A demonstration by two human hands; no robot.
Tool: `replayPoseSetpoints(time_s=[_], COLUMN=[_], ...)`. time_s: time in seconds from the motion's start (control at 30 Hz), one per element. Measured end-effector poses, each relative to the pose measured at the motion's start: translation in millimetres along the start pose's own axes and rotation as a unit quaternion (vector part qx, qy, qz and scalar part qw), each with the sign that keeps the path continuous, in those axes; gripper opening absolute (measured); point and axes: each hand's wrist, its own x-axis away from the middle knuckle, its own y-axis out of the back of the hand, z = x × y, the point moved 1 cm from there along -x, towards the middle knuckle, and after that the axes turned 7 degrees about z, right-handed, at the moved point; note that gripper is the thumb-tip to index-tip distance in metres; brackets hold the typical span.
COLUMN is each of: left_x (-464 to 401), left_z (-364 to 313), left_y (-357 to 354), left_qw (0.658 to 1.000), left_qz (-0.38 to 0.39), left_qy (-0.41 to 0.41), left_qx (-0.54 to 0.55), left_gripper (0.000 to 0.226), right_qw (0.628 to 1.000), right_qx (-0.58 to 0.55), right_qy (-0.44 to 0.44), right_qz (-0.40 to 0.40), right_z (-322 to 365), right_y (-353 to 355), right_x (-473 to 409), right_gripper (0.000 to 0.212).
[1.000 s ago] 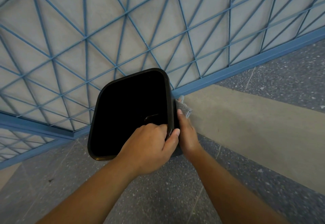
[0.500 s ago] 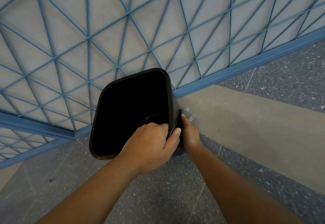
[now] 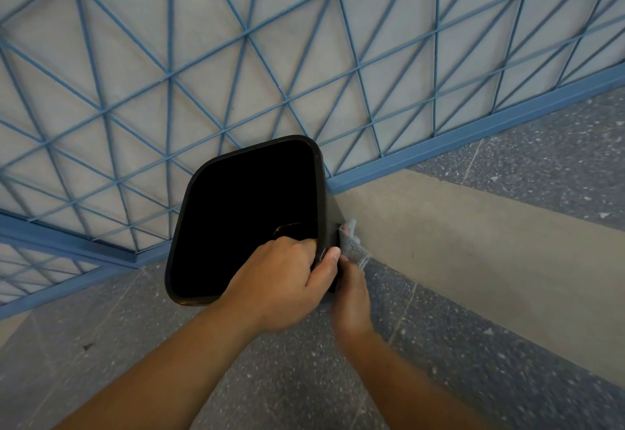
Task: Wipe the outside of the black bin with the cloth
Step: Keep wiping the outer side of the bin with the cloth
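Observation:
The black bin (image 3: 216, 227) stands on the floor against the blue railing, its dark open mouth facing up at me. My left hand (image 3: 280, 284) grips the bin's near right rim, fingers inside and thumb outside. My right hand (image 3: 351, 297) is low against the bin's right outer wall and holds a small grey cloth (image 3: 353, 243) pressed on that wall. Most of the outer wall is hidden below the rim.
A blue metal lattice railing (image 3: 236, 68) runs behind and left of the bin, with a drop beyond it. A plain grey concrete strip (image 3: 473, 247) crosses the speckled dark floor (image 3: 304, 382) on the right.
My right hand slid down and back along the bin's right side with the cloth, then the cloth shows again higher beside the wall. The left hand kept its grip on the rim.

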Motion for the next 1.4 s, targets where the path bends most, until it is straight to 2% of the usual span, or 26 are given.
replayPoseSetpoints(time_s=[0.13, 0.27, 0.47, 0.6, 0.7, 0.83, 0.97, 1.03, 1.17, 1.23, 1.3, 1.4], left_x=[0.2, -0.2, 0.1, -0.1, 0.5, 0.2, 0.6, 0.3, 0.6, 0.1, 0.2, 0.7], left_z=[-1.0, -1.0, -1.2, 1.0, 0.4, 1.2, 1.1, 1.0, 2.0, 3.6, 5.0, 5.0], left_y=[-0.2, 0.4, -0.4, -0.3, -0.3, -0.5, 0.1, -0.7, -1.1, -1.0, -0.7, -0.4], left_qw=[1.0, 1.0, 1.0, 1.0, 1.0, 1.0, 1.0, 1.0, 1.0, 1.0, 1.0, 1.0], left_qz=[-0.003, -0.004, -0.009, -0.008, -0.011, -0.008, -0.002, -0.005, -0.003, 0.002, 0.004, 0.004], left_qy=[0.001, 0.002, -0.002, 0.004, 0.003, 0.002, 0.002, 0.0, -0.008, -0.014, -0.02, -0.023], left_qx=[-0.005, -0.018, -0.019, -0.011, -0.014, -0.011, -0.002, -0.003, -0.007, -0.009, -0.013, -0.021], left_gripper=[0.047, 0.047, 0.048, 0.049, 0.05, 0.048, 0.048, 0.048, 0.049, 0.046, 0.045, 0.048], right_qw=[0.999, 0.999, 0.998, 0.999, 0.998, 1.0, 0.999, 1.0, 0.986, 0.98, 0.979, 0.987], right_qx=[0.0, -0.029, -0.036, -0.045, -0.059, 0.01, -0.035, -0.016, 0.026, 0.027, 0.067, 0.071], right_qy=[-0.017, 0.034, -0.023, 0.017, -0.003, 0.009, -0.006, 0.002, 0.14, 0.161, 0.149, 0.064], right_qz=[-0.033, -0.03, -0.044, -0.022, -0.039, 0.009, 0.001, 0.024, 0.089, 0.11, 0.123, 0.13], right_z=[2.5, -11.3, 6.5, -5.4, -1.2, -1.1, 11.3, 14.4, 20.9, 40.0, 57.0, 69.8], right_y=[4.3, -15.1, 0.5, -13.7, -5.9, -7.8, 0.7, -0.5, -13.2, -16.0, -16.9, -12.7], right_x=[-8.9, 14.4, -4.3, 18.3, 10.1, 15.0, 7.2, 6.2, 15.9, -6.2, -39.2, -87.3], right_gripper=[0.044, 0.046, 0.043, 0.047, 0.045, 0.052, 0.044, 0.045, 0.062, 0.059, 0.049, 0.052])
